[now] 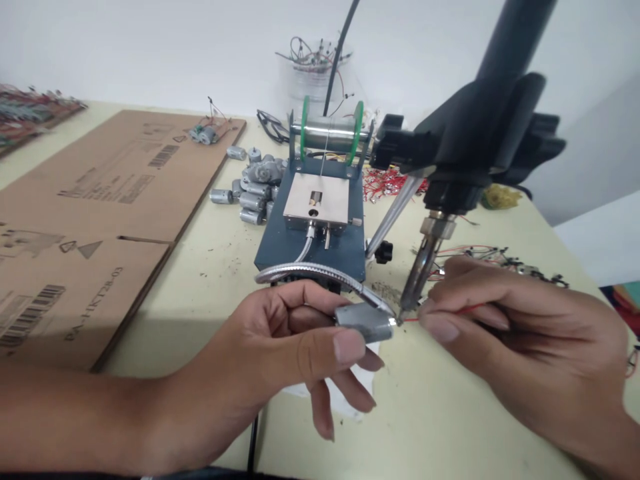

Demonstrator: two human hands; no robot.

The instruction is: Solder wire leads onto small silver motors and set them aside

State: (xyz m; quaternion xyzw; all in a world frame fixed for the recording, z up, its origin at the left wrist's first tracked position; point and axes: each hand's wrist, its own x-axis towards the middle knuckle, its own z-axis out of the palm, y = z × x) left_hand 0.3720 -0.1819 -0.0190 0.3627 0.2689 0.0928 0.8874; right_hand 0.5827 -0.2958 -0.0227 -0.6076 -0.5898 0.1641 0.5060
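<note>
My left hand (pixel 300 347) pinches a small grey cylindrical motor (pixel 365 323) between thumb and forefinger, its terminal end turned to the right. A thin red wire (pixel 411 319) is held in the closed fingertips of my right hand (pixel 510 327), its end close to that terminal. The tip of a soldering iron (pixel 415 283), clamped in a black stand, comes down between the two hands at the terminal. A bent metal guide tube (pixel 320 267) from the solder feeder (pixel 317 200) ends at the same spot. Whether wire and terminal touch is too small to tell.
A green-rimmed solder spool (pixel 327 133) sits on the feeder. Loose grey motors (pixel 253 193) are piled left of it, beside flat cardboard (pixel 115 180). Red wires (pixel 385 185) lie behind the iron, and a clear tub (pixel 310 77) of wired parts stands at the wall.
</note>
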